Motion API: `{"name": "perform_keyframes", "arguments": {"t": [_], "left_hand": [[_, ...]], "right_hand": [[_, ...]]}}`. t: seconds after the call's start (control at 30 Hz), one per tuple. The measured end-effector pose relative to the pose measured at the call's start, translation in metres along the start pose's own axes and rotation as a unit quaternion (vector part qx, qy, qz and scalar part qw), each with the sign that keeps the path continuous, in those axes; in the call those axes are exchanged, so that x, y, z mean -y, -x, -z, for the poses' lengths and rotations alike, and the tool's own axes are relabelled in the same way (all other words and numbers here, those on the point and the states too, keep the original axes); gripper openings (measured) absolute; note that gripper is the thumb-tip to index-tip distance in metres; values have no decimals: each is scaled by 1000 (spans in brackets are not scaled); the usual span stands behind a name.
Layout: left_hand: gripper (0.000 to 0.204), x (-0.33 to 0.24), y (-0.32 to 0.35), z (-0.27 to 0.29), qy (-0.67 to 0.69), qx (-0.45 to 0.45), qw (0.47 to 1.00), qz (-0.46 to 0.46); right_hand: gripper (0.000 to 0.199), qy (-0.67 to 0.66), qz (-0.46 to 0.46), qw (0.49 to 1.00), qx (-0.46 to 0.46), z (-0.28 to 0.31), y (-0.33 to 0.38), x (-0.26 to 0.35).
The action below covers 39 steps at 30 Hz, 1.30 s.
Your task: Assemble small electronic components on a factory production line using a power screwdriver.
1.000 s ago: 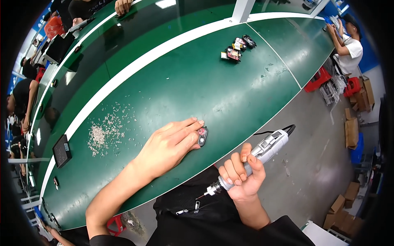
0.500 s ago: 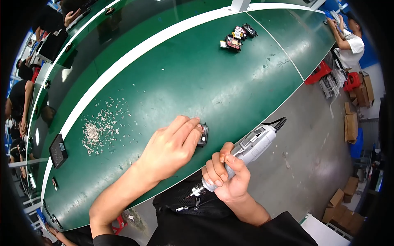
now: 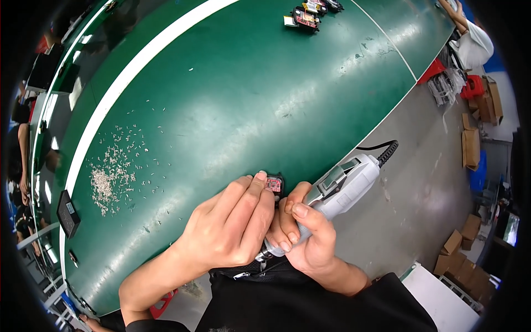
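A small black plastic housing with a red circuit board (image 3: 275, 185) lies at the near edge of the green table. My left hand (image 3: 229, 221) is closed over its left side, index fingertip on the rim; the thumb is hidden. In my right hand (image 3: 310, 232) is a grey-white electric screwdriver (image 3: 348, 185), fingers wrapped round its barrel, cord end pointing up and right. Its front end points down-left, partly covered by my left hand, so the bit's tip cannot be made out. Both hands meet just below the housing.
Many small screws (image 3: 105, 185) lie scattered in a pile on the table's left. A black box (image 3: 68, 214) stands beyond them by the white strip. Several opened housings (image 3: 307, 19) sit at the far side. Cardboard boxes (image 3: 470, 141) stand on the floor at right, near another person (image 3: 473, 47).
My left hand has come down and right, nearer the screwdriver, and the red board shows more. The screwdriver has shifted slightly up and right. The view has tilted, moving the far housings upward.
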<state>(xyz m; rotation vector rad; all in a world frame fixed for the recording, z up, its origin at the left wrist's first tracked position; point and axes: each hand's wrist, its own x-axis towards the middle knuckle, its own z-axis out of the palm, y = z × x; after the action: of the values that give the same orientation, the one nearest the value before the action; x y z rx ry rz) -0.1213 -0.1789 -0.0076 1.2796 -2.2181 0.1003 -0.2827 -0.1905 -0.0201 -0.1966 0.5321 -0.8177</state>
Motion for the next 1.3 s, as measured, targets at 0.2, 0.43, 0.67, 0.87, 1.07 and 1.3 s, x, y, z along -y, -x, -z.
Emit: {"name": "perform_keyframes", "arguments": {"t": [0.2,0.43,0.67,0.87,1.07,1.3], "left_hand": [[32,-5,-5,7,14,55,997,48],[35,-6,-11,8,89,52,990,100],[25,0,-8,-3,13,8,1000,19],[28,6,-4,-10,15,-22,999,-24],[32,-8,-14,4,4,70,997,35],[28,-2,-9,4,-6,69,998,5]], "right_hand": [[6,9,6,1000,9,1,-2,-2],[4,2,2,1000,24,3,-2,-1],[6,-1,-4,1000,18,4,-2,1],[7,-20,-7,1000,19,4,-2,1],[8,-12,-12,1000,10,4,-3,3],[7,-17,-14,1000,12,3,-3,7]]}}
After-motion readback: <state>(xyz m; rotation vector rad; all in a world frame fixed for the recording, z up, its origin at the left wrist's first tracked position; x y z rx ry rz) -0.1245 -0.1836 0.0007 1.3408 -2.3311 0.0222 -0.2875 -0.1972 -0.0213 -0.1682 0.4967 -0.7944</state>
